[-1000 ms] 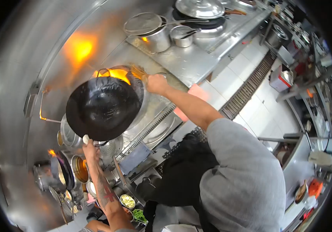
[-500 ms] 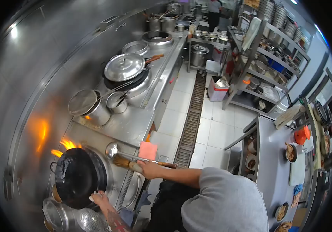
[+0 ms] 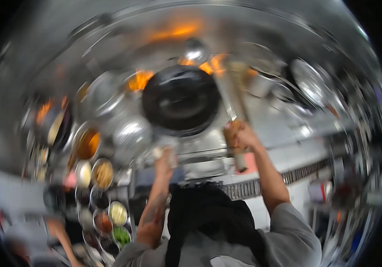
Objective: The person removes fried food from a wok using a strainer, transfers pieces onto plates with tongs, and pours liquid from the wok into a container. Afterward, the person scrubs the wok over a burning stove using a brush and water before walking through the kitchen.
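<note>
Looks early on tbh: got flames [image 3: 140, 81] behind the wok [image 3: 181, 98], can't make out any contents, gripping a ladle [image 3: 196, 52] with right hand [image 3: 241, 135], can't tell fingers on blurry left hand [image 3: 166, 161]

Bright but Blurry

The middle is bright, and the corners are black around a round shape. Orange light comes from the flames [image 3: 140, 80], and a fuzzy orange glow [image 3: 177, 31] shines on the metal wall [image 3: 128, 35]. The wok [image 3: 182, 102] looks very dark, with pale shiny patches. White glare sits on the strainer [image 3: 132, 132], the ladle [image 3: 196, 52] and the lid [image 3: 307, 82]. Almost everything is smeary, and the shelves [image 3: 355, 200] on the right are pulled into streaks. Near the edges, straight lines bend like a bowl.
</note>
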